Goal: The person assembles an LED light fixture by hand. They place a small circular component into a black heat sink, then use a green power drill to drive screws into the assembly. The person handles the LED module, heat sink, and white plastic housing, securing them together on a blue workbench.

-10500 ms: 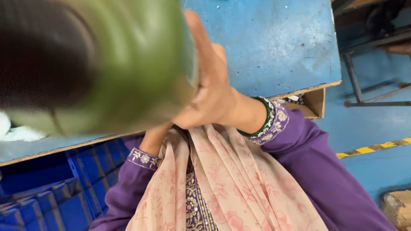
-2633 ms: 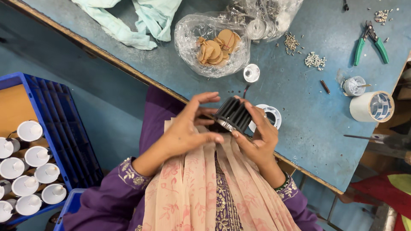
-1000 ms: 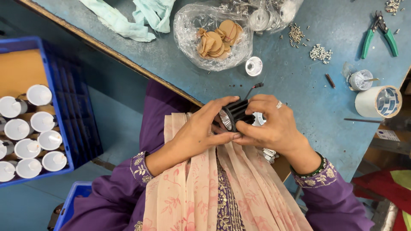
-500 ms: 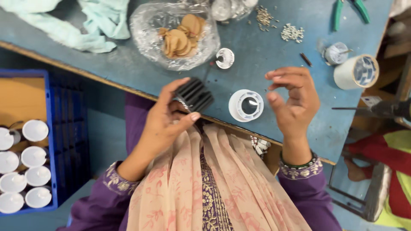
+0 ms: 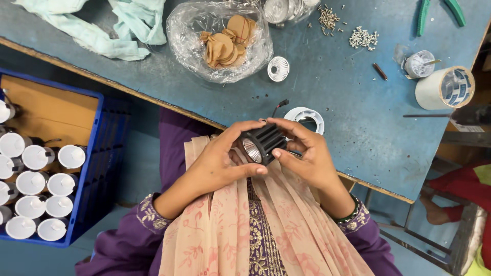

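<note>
Both hands hold a small black ribbed lamp part just above the lap, at the near edge of the blue table. The left hand wraps it from one side and the right hand from the other, fingers touching it. Just behind the hands a white ring lies on the table. Farther back sits a clear bag with brown round discs inside, and a small white cup beside it. A roll of tape lies far to the right. A blue crate on the left holds white round lamps.
</note>
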`<state>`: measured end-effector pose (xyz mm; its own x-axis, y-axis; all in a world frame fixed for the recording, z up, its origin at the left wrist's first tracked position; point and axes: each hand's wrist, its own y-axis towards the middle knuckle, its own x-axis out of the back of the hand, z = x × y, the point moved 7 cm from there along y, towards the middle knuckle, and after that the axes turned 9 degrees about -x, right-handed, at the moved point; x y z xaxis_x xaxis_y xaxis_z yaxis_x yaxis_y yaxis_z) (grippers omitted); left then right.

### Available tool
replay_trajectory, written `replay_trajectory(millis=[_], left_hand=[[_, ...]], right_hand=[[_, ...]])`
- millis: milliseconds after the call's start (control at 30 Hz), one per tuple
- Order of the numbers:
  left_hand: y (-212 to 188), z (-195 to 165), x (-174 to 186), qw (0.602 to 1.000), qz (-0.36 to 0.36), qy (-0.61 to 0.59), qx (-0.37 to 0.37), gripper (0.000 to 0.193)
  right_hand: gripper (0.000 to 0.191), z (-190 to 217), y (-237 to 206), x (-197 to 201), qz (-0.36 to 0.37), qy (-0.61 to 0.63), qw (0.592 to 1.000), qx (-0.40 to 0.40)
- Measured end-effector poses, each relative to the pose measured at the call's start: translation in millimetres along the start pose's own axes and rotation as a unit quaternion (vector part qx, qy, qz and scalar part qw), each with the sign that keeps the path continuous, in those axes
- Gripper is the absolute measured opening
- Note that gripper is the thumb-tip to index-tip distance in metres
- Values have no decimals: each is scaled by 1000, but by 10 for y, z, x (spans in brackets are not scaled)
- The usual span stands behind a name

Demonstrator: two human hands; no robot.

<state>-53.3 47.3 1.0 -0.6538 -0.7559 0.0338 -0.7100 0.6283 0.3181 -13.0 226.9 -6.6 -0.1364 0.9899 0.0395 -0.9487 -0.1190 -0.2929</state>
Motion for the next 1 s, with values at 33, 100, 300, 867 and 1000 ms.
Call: replay_trajectory(millis=[33, 100, 300, 867, 1000], left_hand=[[-13, 34, 4, 998, 4, -39, 39, 67], [-55, 101, -7, 986, 11, -117, 115, 57], [-95, 222, -25, 964, 6, -160, 212, 49], [23, -193, -34, 999, 39, 31, 4, 82], [100, -92, -115, 992, 21, 121, 22, 103]], right_hand=[[54, -28, 7, 0, 15, 35, 999, -17], [53, -79, 8, 2, 43, 104, 992, -51], [61, -138, 2, 4, 69, 34, 993, -90], [47, -214, 79, 68, 91, 119, 988, -29], [40, -7, 129, -68, 66, 131, 989, -2]])
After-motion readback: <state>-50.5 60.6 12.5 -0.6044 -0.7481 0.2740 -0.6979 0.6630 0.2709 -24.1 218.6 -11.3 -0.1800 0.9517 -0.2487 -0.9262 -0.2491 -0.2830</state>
